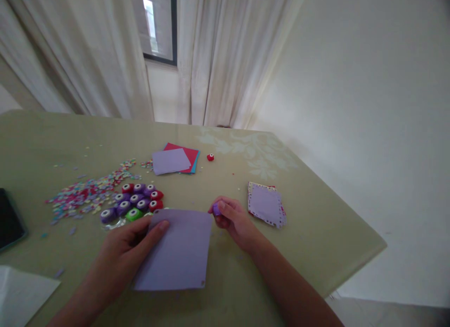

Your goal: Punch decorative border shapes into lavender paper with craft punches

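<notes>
A flat, squarish lilac sheet [181,252] is pinched by the left hand [131,245] above the greenish table [312,252]; a rounded purple punch [216,209] is gripped by the right hand [235,219] beside the sheet's far-right corner.

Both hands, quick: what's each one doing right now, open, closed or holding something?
Left hand: closed, holding the lilac sheet.
Right hand: closed, holding a small purple object.

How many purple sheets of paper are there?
3 visible: the held sheet in the left hand, the back sheet over red card, the hole-edged sheet beside the right hand. More may be hidden beneath.
</notes>
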Demonstrator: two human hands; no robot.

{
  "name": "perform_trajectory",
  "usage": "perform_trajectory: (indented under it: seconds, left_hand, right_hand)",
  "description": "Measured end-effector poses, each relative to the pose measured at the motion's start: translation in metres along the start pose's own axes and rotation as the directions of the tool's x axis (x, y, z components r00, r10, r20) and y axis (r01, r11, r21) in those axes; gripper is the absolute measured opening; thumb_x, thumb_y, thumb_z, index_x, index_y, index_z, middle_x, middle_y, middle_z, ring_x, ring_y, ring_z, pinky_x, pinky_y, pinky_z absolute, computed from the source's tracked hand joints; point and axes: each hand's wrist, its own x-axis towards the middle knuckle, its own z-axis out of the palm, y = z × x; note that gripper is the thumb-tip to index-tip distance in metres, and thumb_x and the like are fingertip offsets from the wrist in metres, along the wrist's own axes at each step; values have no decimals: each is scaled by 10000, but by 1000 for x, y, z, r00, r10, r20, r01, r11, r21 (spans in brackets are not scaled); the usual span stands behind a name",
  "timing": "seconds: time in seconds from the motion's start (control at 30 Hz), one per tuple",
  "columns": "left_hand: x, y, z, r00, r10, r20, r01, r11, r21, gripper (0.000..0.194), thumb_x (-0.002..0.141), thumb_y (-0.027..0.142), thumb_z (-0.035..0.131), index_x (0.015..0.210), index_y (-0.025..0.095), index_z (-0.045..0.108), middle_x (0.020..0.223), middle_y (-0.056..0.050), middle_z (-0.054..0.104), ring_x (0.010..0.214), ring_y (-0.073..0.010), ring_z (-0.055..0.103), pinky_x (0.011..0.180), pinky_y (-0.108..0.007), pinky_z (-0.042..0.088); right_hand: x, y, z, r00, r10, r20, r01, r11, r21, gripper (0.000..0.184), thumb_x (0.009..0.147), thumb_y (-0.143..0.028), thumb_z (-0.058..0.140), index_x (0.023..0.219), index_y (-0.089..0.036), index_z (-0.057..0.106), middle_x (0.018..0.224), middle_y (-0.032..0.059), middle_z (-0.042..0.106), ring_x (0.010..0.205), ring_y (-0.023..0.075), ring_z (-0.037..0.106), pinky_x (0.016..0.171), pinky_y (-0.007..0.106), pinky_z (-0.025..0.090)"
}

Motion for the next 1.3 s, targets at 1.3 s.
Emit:
perform_trajectory:
  seconds: [1.3]
  left_hand:
    - [4, 0, 1, 998, -53, -28, 51, 996, -78, 479, 770, 701, 824, 779, 226, 766, 600, 1, 694, 509, -185, 613, 435, -225, 443]
  right_hand:
    - [-9, 3, 11, 990, 133, 45, -137, 987, 88, 495, 737, -602, 944, 778, -179, 691, 686, -45, 547, 581, 92, 334, 587, 286, 197]
